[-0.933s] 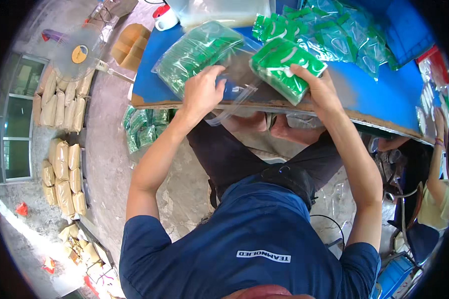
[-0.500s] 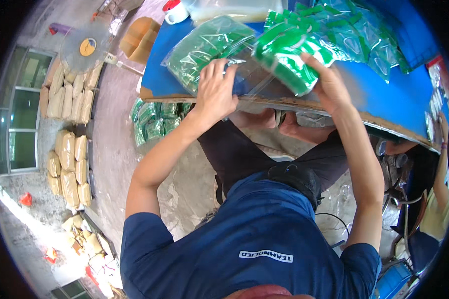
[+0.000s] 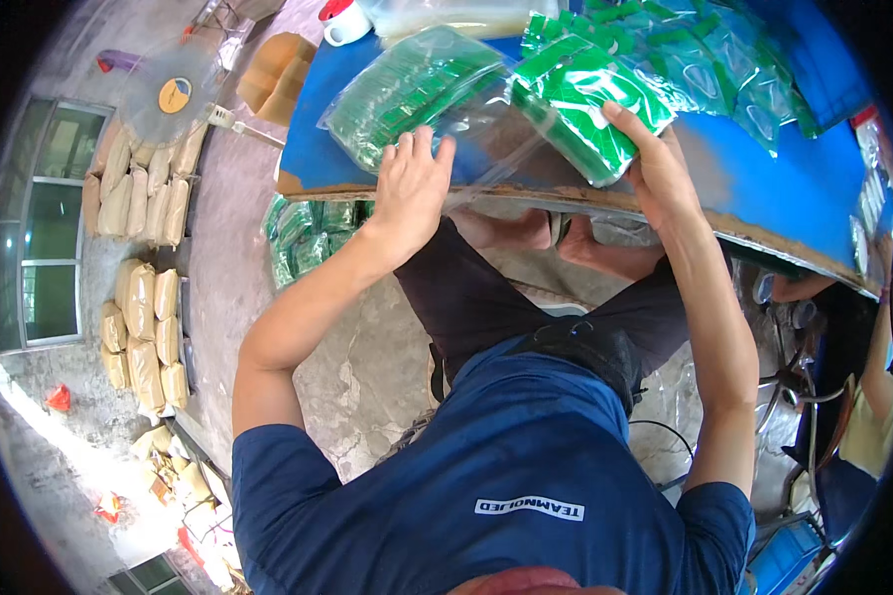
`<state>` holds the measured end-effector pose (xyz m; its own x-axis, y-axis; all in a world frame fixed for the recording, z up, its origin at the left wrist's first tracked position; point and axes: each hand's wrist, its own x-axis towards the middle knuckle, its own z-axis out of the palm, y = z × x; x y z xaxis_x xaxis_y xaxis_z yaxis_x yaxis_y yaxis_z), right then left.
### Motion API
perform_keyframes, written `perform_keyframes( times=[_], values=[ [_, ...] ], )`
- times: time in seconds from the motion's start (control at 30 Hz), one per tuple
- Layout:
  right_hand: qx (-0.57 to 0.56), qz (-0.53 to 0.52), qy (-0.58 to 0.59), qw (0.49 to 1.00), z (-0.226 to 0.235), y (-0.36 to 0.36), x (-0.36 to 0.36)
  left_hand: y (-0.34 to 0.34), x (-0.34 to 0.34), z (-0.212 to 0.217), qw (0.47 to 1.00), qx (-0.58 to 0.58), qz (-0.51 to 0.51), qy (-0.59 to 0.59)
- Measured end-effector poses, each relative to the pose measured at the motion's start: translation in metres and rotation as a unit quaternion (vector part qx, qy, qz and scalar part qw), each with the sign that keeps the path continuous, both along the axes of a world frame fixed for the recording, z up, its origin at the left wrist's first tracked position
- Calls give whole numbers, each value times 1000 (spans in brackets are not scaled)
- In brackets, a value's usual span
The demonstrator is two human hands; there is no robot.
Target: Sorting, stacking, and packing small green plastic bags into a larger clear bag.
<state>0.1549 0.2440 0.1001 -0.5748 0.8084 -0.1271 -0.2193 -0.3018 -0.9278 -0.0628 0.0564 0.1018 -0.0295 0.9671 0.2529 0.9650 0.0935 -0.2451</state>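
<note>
A clear plastic bag (image 3: 372,84) with green packets inside lies on the blue tabletop, towards the left. Against its near edge rests my left hand (image 3: 412,188), fingers stretched and thumb held apart; it appears to grip nothing. My right hand (image 3: 660,169) holds a stack of flat, shiny green packets (image 3: 590,109) just right of the bag, thumb on top and the other fingers hidden beneath. Between the two hands, loose clear film (image 3: 486,149) stretches from the bag towards the stack.
More green-and-clear packets (image 3: 704,59) spread over the far right of the blue table (image 3: 804,188). A white mug (image 3: 345,25) and a clear plastic pile (image 3: 456,15) stand at the back. Filled green bags (image 3: 308,243) lie below the table's left end. Another person's arm (image 3: 878,347) shows far right.
My left hand has drawn back slightly towards me, and its fingers have straightened at the bag's edge. The green stack in my right hand has tilted flatter and steadied.
</note>
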Motion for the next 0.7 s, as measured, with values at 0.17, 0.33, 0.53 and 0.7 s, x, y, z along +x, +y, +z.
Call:
perform_keyframes(
  times=[0.17, 0.33, 0.53, 0.7],
  values=[
    [5, -5, -10, 1000, -8, 1, 0, 19, 5, -4, 998, -1, 50, -25],
    [7, -27, -2, 1000, -4, -10, 6, 18, -11, 4, 994, -19, 71, -78],
    [9, 34, -34, 999, -9, -21, -2, 18, -10, 24, 981, 128, 76, -121],
    [-74, 310, -88, 944, -16, -14, -17, 30, -20, 13, 962, 212, 11, -171]
  ],
)
